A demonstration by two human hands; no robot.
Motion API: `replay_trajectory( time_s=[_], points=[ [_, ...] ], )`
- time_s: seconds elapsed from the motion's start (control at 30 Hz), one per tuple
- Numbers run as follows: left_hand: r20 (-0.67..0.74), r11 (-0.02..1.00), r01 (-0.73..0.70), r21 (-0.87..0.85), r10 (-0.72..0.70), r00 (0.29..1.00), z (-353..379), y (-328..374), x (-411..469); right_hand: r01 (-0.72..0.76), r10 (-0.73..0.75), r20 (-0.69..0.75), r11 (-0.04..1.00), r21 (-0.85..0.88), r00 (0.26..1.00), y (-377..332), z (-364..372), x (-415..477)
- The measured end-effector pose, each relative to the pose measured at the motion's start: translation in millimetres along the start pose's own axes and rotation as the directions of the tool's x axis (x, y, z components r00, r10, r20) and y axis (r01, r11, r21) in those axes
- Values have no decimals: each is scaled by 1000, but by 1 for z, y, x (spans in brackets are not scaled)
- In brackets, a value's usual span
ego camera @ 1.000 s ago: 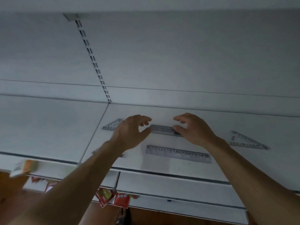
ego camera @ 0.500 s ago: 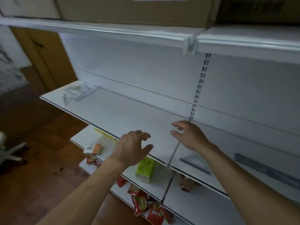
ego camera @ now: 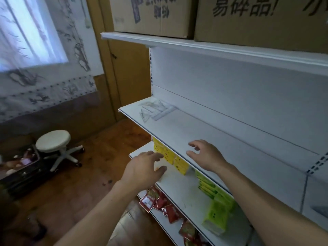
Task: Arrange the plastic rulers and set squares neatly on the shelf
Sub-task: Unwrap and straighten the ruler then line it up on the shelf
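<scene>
Two hands up, both empty: right hand (ego camera: 205, 157) over shelf (ego camera: 195, 132) front edge, left hand (ego camera: 143, 167) just off it, grip loose, fingers half-curled. Pile of rulers and set squares (ego camera: 156, 110) sits at far left end, well apart. Guessing thin, light, slippery plastic, so pinch edges.

Clear rulers and set squares (ego camera: 156, 110) are heaped at the left end of the shelf (ego camera: 186, 132). The right hand (ego camera: 205, 155) is held loosely spread over the shelf's front edge, the left hand (ego camera: 143, 169) just off that edge; nothing is gripped. On the lower shelf (ego camera: 177, 185) yellow packets (ego camera: 170, 157) are stacked.
</scene>
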State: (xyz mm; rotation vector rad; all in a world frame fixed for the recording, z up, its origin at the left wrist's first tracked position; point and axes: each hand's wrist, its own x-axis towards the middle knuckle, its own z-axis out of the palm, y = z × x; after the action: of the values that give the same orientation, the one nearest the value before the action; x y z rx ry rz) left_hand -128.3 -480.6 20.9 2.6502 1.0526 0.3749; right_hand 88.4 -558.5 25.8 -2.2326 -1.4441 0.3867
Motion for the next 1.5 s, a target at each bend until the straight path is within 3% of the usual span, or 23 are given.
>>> replay_trajectory(
  time_s=[0.57, 0.7, 0.8, 0.93, 1.17, 1.5],
  points=[
    [-22, 996, 83, 39, -82, 996, -12, -183, 186, 141, -141, 55, 990, 4, 989, -86, 100, 279],
    [22, 997, 72, 8, -73, 997, -9, -210, 212, 114, -108, 74, 990, -78, 991, -86, 119, 312],
    [26, 998, 34, -53, -32, 999, -9, -229, 240, 33, -15, 75, 969, -246, 997, -83, 128, 335],
    [111, 993, -58, -99, 69, 991, -6, -249, 279, -94, 124, 70, 937, -338, 990, -81, 141, 339],
    [198, 943, -239, -232, 286, 937, -7, -257, 337, -205, 248, 106, 929, -309, 963, -87, 152, 309],
    [282, 866, -365, -342, 465, 839, 15, -263, 357, -158, 175, 31, 940, -301, 984, -102, 173, 261]
  ],
)
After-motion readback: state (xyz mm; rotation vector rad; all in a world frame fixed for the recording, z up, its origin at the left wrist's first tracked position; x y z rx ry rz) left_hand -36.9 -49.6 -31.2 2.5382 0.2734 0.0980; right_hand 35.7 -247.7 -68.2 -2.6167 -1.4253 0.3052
